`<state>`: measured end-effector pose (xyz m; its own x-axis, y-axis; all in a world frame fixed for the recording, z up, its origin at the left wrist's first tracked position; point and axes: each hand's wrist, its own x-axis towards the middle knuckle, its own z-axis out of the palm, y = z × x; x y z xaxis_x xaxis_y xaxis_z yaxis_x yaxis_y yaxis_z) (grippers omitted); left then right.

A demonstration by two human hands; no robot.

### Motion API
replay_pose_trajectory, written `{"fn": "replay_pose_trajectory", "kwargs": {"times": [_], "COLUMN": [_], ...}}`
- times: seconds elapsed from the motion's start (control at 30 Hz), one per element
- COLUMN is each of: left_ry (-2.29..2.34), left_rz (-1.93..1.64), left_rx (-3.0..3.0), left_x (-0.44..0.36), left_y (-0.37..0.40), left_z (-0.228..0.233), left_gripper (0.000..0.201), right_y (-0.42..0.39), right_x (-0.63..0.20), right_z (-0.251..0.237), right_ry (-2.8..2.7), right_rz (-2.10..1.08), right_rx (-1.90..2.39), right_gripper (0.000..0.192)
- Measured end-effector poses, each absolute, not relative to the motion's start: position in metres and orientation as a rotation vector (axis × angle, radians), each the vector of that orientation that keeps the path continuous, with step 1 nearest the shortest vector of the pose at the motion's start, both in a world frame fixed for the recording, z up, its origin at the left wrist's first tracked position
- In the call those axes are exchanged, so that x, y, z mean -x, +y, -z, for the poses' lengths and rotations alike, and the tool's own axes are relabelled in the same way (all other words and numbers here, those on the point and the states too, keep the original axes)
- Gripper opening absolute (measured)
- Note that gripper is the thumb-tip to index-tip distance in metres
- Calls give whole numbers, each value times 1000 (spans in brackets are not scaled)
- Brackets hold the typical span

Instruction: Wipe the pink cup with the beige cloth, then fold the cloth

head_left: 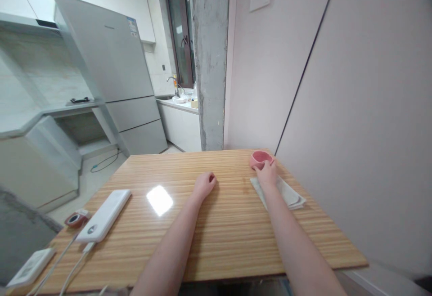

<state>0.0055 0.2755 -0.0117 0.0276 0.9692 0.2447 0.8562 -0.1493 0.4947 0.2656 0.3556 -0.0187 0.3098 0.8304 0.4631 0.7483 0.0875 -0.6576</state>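
Observation:
A pink bowl [261,155] stands upright at the far right corner of the table. My right hand [267,174] grips its near side, thumb and fingers closed on the wall and rim. Under my right wrist lies a folded pale grey cloth [288,193], partly covered by the forearm. My left hand [204,184] rests on the wooden table [232,237] near the middle, curled into a loose fist. A dark gap shows between its curled fingers, with no object visible in it.
A white power bank [104,215] with cables lies on the table's left, beside a small red-brown device [77,218]. A white box [31,266] sits at the near left corner. The wall [337,152] runs along the right edge; a concrete pillar [212,62] rises behind the table.

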Motion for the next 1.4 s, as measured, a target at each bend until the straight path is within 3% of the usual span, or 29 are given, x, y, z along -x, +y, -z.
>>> {"fn": "replay_pose_trajectory", "kwargs": {"times": [0.1, 0.2, 0.27, 0.43, 0.53, 0.63, 0.8, 0.93, 1.17, 1.4], "left_ry": [1843, 1799, 1772, 1499, 1419, 1578, 2296, 2751, 2881, 2888], "left_rz": [-1008, -1199, -1243, -1118, -1106, -1205, -1230, -1001, -818, -750], "left_rx": [-2147, -2247, -2304, -2338, -2285, -2165, -1970, -1777, -1681, -1619], "left_x": [-10, -16, -16, -2, 14, 42, 110, 152, 172, 173], "left_y": [275, 273, 271, 266, 260, 256, 250, 240, 236, 237], "left_z": [9, 2, -4, -14, -19, -25, -33, -21, 0, 1], "left_gripper": [21, 50, 60, 29, 24, 30, 22, 24, 36, 37], "right_y": [352, 339, 329, 305, 300, 305, 322, 326, 325, 329], "right_x": [-252, -225, -204, -171, -167, -176, -213, -235, -238, -235], "right_z": [12, 4, 1, -1, -1, -5, -14, -8, -1, -3], "right_ry": [-1571, -1799, -1900, -1984, -1992, -1958, -1999, -1970, -1989, -1832], "right_rz": [-206, -371, -493, -724, -787, -705, -435, -389, -660, -808], "right_rx": [1550, 1313, 1146, 871, 785, 900, 1563, 1952, 2034, 1930], "right_gripper": [22, 21, 25, 26, 41, 63, 32, 45, 30, 28]}}
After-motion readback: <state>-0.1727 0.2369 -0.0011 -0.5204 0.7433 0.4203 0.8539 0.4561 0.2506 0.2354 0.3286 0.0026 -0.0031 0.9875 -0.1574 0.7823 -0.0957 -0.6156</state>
